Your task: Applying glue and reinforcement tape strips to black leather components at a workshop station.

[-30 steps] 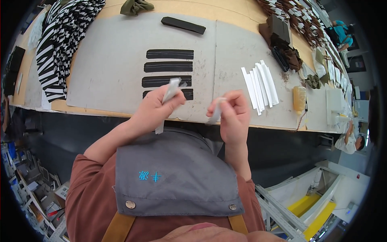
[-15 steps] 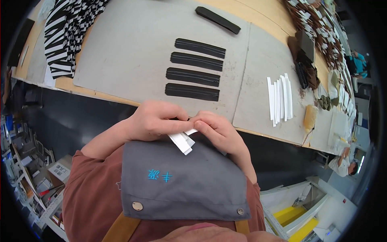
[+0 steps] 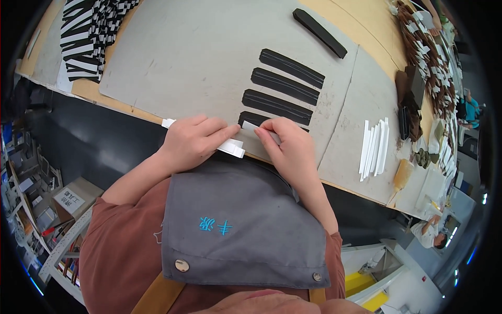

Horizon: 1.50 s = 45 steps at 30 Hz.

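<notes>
My left hand [image 3: 192,140] is closed around several flat white strips [image 3: 231,147]; their ends stick out on both sides of it. Between the thumb and fingers of my right hand [image 3: 289,142] is a single white strip [image 3: 249,126], held at the near end of the lowest black fabric strip [image 3: 252,116]. My left fingertips point toward that strip's left end. Above it lie more black strips [image 3: 277,104] in a row, each with pale lines along its length. My right hand covers part of the lowest one.
A separate black strip [image 3: 320,33] lies farther back on the grey board [image 3: 183,57]. White strips [image 3: 374,149] and an amber bottle [image 3: 402,174] are at right. Piles of black-and-white pieces [image 3: 81,44] and brown pieces [image 3: 430,65] flank the board. The table edge [image 3: 133,111] runs in front of me.
Both hands were together near my apron; they have parted and moved up to the table edge. One white strip is now in my right hand, apart from the bundle.
</notes>
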Each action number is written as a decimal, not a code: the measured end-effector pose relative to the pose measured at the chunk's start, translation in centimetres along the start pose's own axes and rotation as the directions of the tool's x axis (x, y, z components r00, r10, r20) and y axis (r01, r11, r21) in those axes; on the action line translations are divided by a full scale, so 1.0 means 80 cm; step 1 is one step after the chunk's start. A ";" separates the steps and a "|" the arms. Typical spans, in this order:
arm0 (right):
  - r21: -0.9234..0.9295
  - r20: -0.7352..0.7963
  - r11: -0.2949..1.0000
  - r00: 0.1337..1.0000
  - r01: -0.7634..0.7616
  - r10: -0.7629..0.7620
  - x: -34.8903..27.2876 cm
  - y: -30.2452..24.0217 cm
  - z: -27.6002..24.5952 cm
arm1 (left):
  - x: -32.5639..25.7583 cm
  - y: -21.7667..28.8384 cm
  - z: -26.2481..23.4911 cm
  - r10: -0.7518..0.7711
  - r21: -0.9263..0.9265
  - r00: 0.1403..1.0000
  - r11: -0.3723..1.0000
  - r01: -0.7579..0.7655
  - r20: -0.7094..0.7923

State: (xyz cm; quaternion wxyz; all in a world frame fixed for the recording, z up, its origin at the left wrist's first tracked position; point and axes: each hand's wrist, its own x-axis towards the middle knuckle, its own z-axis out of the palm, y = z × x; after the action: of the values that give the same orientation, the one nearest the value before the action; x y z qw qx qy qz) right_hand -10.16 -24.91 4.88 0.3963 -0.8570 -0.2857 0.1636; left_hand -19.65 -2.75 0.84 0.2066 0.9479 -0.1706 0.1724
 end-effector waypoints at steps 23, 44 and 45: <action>-0.259 -0.024 0.965 0.999 -0.045 0.040 0.025 -0.004 0.022 | 0.005 -0.011 0.004 -0.016 -0.037 1.000 0.999 0.016 -0.014; -0.186 -0.123 0.955 0.970 -0.232 0.212 -0.020 0.039 -0.041 | 0.012 -0.005 -0.001 -0.078 -0.100 0.993 0.991 0.087 0.090; -0.219 -0.127 0.950 0.972 -0.221 0.197 -0.018 0.040 -0.040 | 0.014 -0.006 -0.002 -0.081 -0.081 0.992 0.993 0.089 0.094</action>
State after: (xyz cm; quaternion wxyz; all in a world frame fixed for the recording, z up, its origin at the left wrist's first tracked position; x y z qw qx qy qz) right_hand -8.50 -29.31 4.49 0.2886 -0.9301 -0.1894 0.1257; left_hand -18.56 -2.57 1.25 0.2459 0.9515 -0.1462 0.1131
